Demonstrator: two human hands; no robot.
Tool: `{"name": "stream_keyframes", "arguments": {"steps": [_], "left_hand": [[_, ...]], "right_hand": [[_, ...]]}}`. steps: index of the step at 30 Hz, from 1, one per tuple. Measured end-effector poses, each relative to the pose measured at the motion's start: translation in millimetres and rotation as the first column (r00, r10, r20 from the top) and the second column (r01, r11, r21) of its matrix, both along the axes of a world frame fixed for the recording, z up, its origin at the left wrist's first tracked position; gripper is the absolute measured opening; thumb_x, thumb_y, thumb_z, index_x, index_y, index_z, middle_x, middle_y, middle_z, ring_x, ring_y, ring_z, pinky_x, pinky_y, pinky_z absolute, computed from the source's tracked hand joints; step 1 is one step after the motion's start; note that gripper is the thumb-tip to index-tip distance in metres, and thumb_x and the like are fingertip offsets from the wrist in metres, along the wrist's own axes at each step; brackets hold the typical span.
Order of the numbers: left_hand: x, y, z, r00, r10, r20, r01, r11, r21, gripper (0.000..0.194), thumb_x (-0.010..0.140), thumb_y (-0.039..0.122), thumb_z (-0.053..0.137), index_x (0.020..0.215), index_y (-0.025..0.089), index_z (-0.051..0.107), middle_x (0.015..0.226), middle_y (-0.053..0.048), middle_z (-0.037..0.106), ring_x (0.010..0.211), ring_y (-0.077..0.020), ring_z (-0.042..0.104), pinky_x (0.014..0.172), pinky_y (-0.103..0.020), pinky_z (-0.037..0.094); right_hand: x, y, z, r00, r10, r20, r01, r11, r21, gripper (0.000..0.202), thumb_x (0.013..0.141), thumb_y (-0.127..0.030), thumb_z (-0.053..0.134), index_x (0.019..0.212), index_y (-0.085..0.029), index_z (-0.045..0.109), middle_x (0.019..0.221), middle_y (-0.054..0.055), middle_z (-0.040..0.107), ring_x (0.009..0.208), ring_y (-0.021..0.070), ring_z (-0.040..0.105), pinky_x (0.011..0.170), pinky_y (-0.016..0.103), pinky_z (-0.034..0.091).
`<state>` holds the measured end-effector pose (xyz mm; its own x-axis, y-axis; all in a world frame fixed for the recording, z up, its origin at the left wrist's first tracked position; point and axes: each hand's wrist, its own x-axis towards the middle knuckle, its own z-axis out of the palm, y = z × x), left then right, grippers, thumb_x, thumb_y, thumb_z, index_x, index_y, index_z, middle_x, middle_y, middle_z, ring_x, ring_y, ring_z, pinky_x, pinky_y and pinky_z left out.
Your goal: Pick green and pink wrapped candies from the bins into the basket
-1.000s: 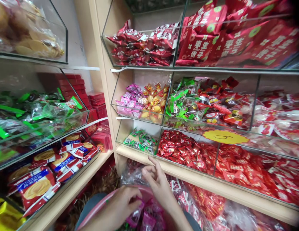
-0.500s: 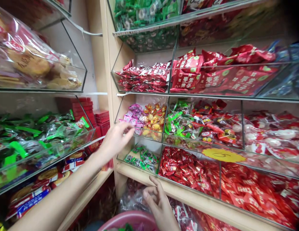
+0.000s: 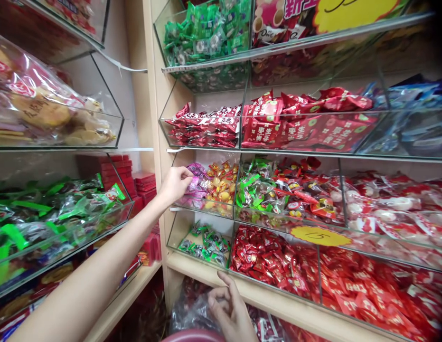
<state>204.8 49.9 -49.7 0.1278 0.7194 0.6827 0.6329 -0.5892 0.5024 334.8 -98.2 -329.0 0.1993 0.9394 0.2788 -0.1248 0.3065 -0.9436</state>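
My left hand (image 3: 177, 184) reaches into the middle shelf's leftmost glass compartment. Its thumb and fingers are pinched together against the purple-wrapped candies (image 3: 195, 194); whether one is between the fingertips is hidden. Beside these lie gold-and-yellow wrapped candies (image 3: 221, 190) in the same compartment. My right hand (image 3: 230, 306) hangs low in front of the bottom wooden ledge, index finger extended and the others loosely curled, with nothing visible in it. Under it, the rim of a pink basin (image 3: 194, 335) shows at the lower edge.
Glass dividers and front panes split the shelves. Red-wrapped candies (image 3: 267, 259) and small green-and-dark packets (image 3: 206, 244) fill the lower row. A yellow price tag (image 3: 320, 235) hangs on a pane. Left shelves hold green-wrapped sweets (image 3: 64, 204) and bagged pastries (image 3: 46, 111).
My left hand has moved slightly up and left and closed into a pinch at the purple candies. The view has tilted upward, so less of the basin shows. My right hand keeps its pose.
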Motion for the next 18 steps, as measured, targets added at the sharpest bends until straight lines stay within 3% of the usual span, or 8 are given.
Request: {"name": "stream_keyframes", "arguments": {"steps": [4,7,11,14,16,18], "left_hand": [[-2.6,-30.5,-0.4,0.895,-0.185,0.406,0.2,0.98,0.007,0.021,0.063,0.029,0.067,0.075,0.012,0.066,0.069,-0.002,0.066,0.062,-0.0121,0.057,0.06,-0.023,0.044],[-0.8,-67.7,-14.6,0.829,-0.227,0.511,0.323,0.941,-0.104,0.027,0.063,0.033,0.07,0.08,0.013,0.066,0.069,-0.002,0.065,0.062,-0.0115,0.056,0.059,-0.023,0.044],[2.1,-107.4,-58.7,0.836,-0.284,0.47,0.487,0.779,-0.396,0.022,0.069,0.034,0.067,0.078,0.014,0.064,0.068,-0.001,0.064,0.061,-0.0101,0.054,0.059,-0.021,0.043],[5.1,-117.8,-99.9,0.828,-0.336,0.449,0.548,0.657,-0.518,0.02,0.074,0.034,0.062,0.077,0.014,0.062,0.068,0.0,0.062,0.061,-0.0102,0.054,0.058,-0.022,0.042],[8.6,-118.3,-123.7,0.823,-0.371,0.431,0.563,0.64,-0.523,0.019,0.077,0.033,0.059,0.076,0.014,0.06,0.067,0.001,0.06,0.062,-0.0105,0.053,0.06,-0.022,0.042],[13.3,-117.7,-140.1,0.832,-0.401,0.383,0.552,0.66,-0.509,0.018,0.079,0.032,0.056,0.075,0.015,0.06,0.067,0.001,0.059,0.064,-0.0112,0.053,0.061,-0.023,0.042]], "right_hand": [[-2.1,-2.3,6.0,1.0,0.017,-0.023,-0.017,1.0,-0.016,0.06,0.074,-0.051,0.062,0.124,-0.022,0.044,0.077,0.001,0.061,0.053,0.0102,0.048,0.051,0.024,0.041],[-2.6,-8.0,17.2,0.997,0.039,-0.062,-0.041,0.999,-0.026,0.059,0.075,-0.051,0.062,0.123,-0.022,0.044,0.079,0.001,0.061,0.056,0.0109,0.05,0.054,0.024,0.043],[-1.0,-21.2,42.1,0.985,0.06,-0.16,-0.064,0.998,-0.021,0.058,0.076,-0.05,0.062,0.124,-0.023,0.044,0.095,0.006,0.062,0.068,0.0146,0.06,0.065,0.028,0.049],[1.1,-28.0,57.7,0.968,0.086,-0.236,-0.08,0.996,0.036,0.059,0.078,-0.049,0.06,0.128,-0.024,0.041,0.109,0.009,0.06,0.078,0.0179,0.063,0.069,0.031,0.051],[2.6,-29.0,62.3,0.956,0.104,-0.273,-0.091,0.994,0.06,0.058,0.079,-0.047,0.06,0.128,-0.024,0.04,0.111,0.009,0.061,0.081,0.0187,0.064,0.069,0.031,0.052],[3.9,-27.4,62.3,0.95,0.111,-0.293,-0.099,0.994,0.054,0.055,0.079,-0.043,0.062,0.126,-0.023,0.043,0.106,0.008,0.063,0.083,0.0189,0.064,0.069,0.031,0.053]]}}
